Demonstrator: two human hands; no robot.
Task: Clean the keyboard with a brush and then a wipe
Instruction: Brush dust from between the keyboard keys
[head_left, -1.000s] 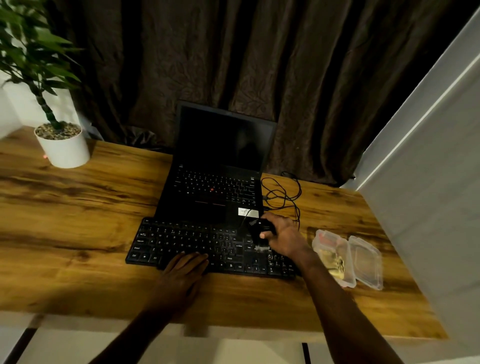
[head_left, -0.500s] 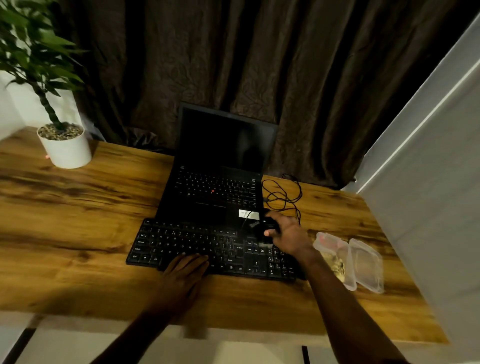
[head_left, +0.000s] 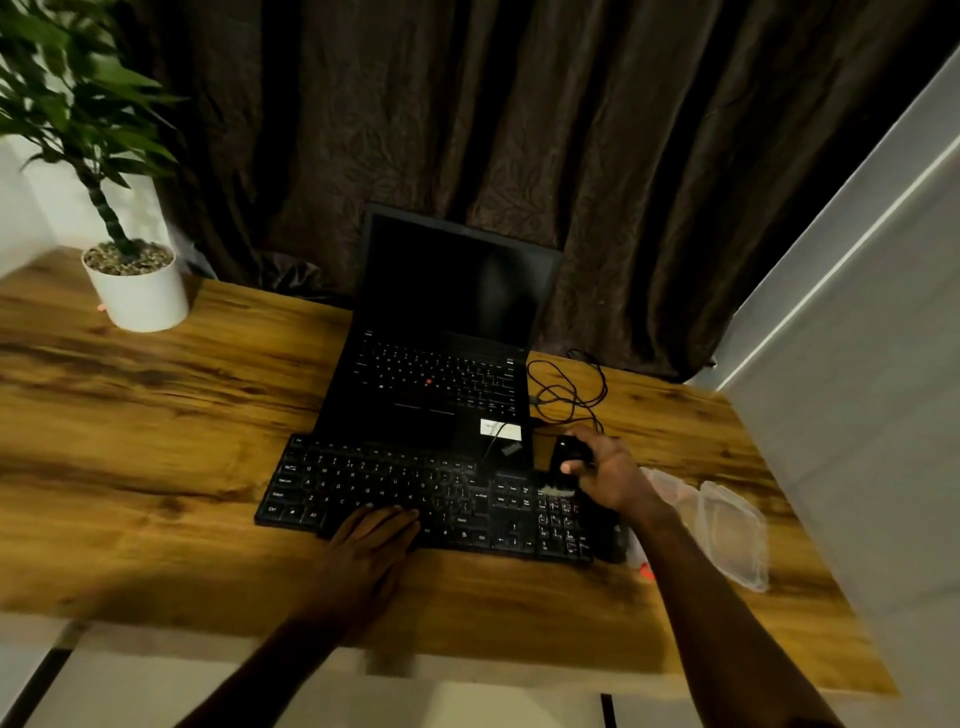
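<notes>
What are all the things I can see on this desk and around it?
table: one, brown wood, under everything
curtain: one, dark brown, behind the table
plant: one, green, far left corner
pot: one, white, holds the plant
laptop: one, black, open with a dark screen, middle back
keyboard: one, black, just in front of the laptop
cable: one, black, looped right of the laptop
container: one, clear plastic, lying open near the right edge
brush: one, black with pale bristles, at the keyboard's right end
left hand: one, fingers flat on the keyboard's front edge
right hand: one, grips the brush
</notes>
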